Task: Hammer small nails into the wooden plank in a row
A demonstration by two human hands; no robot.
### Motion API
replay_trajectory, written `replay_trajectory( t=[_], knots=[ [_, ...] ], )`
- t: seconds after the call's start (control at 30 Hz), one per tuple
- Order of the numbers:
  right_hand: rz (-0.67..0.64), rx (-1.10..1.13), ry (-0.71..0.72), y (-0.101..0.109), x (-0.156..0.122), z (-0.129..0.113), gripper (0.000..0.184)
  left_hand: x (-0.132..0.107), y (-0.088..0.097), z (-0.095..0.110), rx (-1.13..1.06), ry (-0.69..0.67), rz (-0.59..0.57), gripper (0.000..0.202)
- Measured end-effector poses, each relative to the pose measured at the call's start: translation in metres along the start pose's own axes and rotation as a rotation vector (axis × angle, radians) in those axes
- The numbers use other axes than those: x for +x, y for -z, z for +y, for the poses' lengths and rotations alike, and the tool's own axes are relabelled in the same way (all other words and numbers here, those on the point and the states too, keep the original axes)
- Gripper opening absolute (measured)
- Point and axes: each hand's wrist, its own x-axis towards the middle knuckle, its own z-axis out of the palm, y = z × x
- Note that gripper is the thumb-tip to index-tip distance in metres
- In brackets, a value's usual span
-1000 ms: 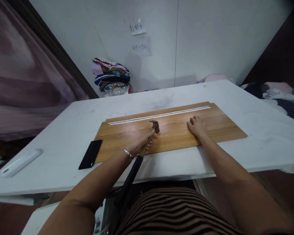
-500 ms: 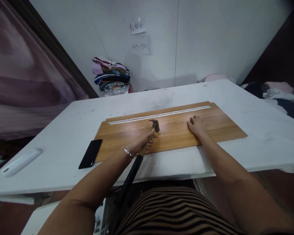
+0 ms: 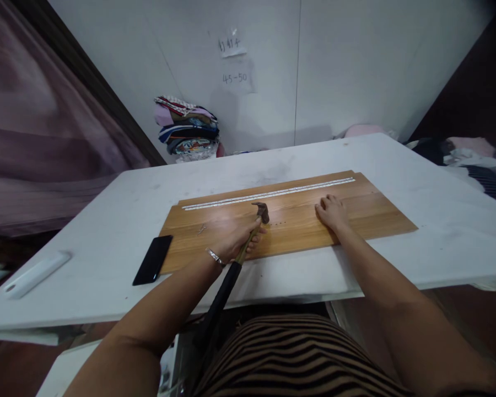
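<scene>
My left hand (image 3: 242, 241) is wrapped round the upper shaft of a claw hammer (image 3: 226, 286), just below its rusty head. The head is at the middle of a wood-grain board (image 3: 301, 237), and the black grip slants back over the table edge towards my body. My right hand (image 3: 333, 212) rests on the right part of the board, fingers a little bent and slightly apart, with nothing seen in them. Between the hands runs a short row of small dark dots (image 3: 278, 223), nail heads or holes. A few loose nails (image 3: 201, 229) lie on the board's left part.
Two pale marked strips (image 3: 268, 194) lie along the board's far side. A black phone (image 3: 152, 260) touches the board's left end. Farther left lies a long white plastic object (image 3: 37, 274) on the white table (image 3: 119, 220). Folded cloths (image 3: 190, 129) are stacked by the wall.
</scene>
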Motion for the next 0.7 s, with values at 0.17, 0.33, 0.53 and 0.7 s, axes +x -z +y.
replay_trajectory(
  t=[0.17,0.33,0.53,0.7],
  knots=[
    [-0.016,-0.002,-0.005,0.0014,0.0,-0.0004,0.034,0.0019,0.001,0.0007,0.001,0.01,-0.005,0.044],
    [-0.013,-0.005,-0.006,0.0031,-0.0004,-0.0008,0.032,0.008,0.0051,-0.0042,-0.034,0.03,-0.028,0.045],
    [-0.019,-0.004,-0.013,0.0036,-0.0011,-0.0016,0.033,0.0085,0.0051,-0.0059,-0.035,0.045,-0.024,0.045],
    [-0.015,-0.001,-0.004,0.0034,-0.001,-0.0012,0.033,0.0059,0.0044,-0.003,-0.026,0.016,-0.02,0.045]
  ],
)
